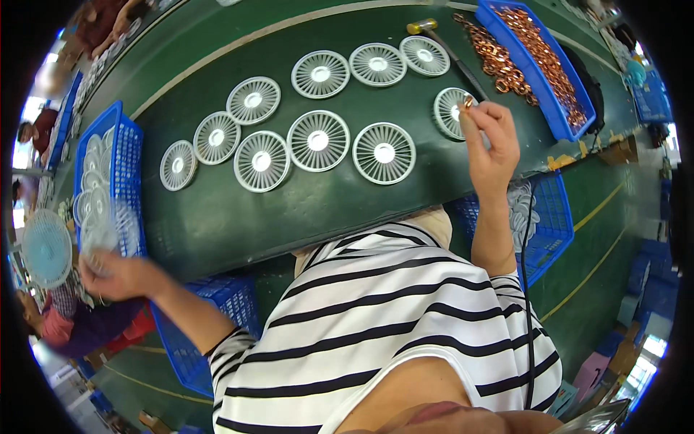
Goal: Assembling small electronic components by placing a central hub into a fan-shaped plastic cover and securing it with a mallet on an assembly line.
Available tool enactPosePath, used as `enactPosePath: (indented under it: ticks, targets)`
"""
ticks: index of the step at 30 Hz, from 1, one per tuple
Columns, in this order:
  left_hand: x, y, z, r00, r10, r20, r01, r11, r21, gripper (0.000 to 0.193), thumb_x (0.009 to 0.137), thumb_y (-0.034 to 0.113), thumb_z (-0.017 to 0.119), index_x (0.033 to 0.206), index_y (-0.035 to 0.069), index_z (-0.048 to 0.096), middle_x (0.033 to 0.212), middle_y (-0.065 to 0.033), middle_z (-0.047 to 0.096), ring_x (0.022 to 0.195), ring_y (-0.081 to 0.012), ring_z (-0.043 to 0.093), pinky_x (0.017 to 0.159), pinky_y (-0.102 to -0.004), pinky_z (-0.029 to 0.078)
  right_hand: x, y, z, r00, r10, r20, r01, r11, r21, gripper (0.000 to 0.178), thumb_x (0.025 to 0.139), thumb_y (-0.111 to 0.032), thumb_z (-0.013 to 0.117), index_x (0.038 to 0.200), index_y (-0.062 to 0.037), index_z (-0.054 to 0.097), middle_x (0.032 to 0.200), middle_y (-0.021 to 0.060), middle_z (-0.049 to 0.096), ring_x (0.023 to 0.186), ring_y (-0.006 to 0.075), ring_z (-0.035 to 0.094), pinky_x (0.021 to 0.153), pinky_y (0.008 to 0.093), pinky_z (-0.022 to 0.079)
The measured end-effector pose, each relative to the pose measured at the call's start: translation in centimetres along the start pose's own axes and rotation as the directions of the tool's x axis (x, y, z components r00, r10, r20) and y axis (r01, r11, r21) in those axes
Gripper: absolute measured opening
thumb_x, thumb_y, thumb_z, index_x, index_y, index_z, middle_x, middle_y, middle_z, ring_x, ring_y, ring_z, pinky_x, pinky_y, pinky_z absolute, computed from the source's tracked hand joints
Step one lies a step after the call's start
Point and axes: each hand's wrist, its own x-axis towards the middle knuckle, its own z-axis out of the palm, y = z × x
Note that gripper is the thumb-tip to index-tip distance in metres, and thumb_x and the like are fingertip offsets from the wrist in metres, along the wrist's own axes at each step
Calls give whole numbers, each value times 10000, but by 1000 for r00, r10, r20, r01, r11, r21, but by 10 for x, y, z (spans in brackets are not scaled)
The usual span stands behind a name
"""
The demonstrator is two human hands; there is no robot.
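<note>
My right hand (493, 145) is raised at the right of the green table, thumb and fingers pinched on a small copper-coloured ring (468, 102). Just behind and left of it sits a white slotted disc (443, 116), partly covered by the fingers. Out at the left, my left hand (119, 276) is beside a blue basket (130, 155) of white discs. Motion smears its fingers, and a pale blur lies against them, so I cannot tell whether it grips a disc. Several more slotted discs, such as one white disc (384, 153), lie flat in two rough rows across the table.
A blue tray (578, 130) of copper rings stands at the right, with loose copper rings (494, 54) next to it. A hammer (463, 66) lies beside them. Blue baskets (538, 271) stand below the table edge. A black cable (526, 311) hangs at my right.
</note>
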Motion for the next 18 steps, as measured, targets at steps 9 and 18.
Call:
enactPosePath:
  ticks: [9, 18]
  targets:
    - [-67, 225, -40, -101, 485, 869, 763, -522, 381, 376, 961, 258, 495, 1258, 27, 485, 1196, -94, 562, 1076, -208, 557, 902, -354, 455, -8, -80, 61, 920, -349, 180, 327, 935, 141, 205, 674, -35, 760, 855, -43, 665, 807, 65, 609, 686, 236, 586, 569, 326, 474]
    - [-78, 232, -53, 141, 427, 893, 971, -233, -42, 428, 1010, 337, 409, 1213, -22, 528, 997, -26, 592, 871, -58, 505, 800, -212, 421, -9, -78, 65, 963, -227, 145, 208, 968, 140, 162, 681, -53, 761, 773, -60, 628, 765, 58, 616, 654, 227, 564, 553, 309, 454]
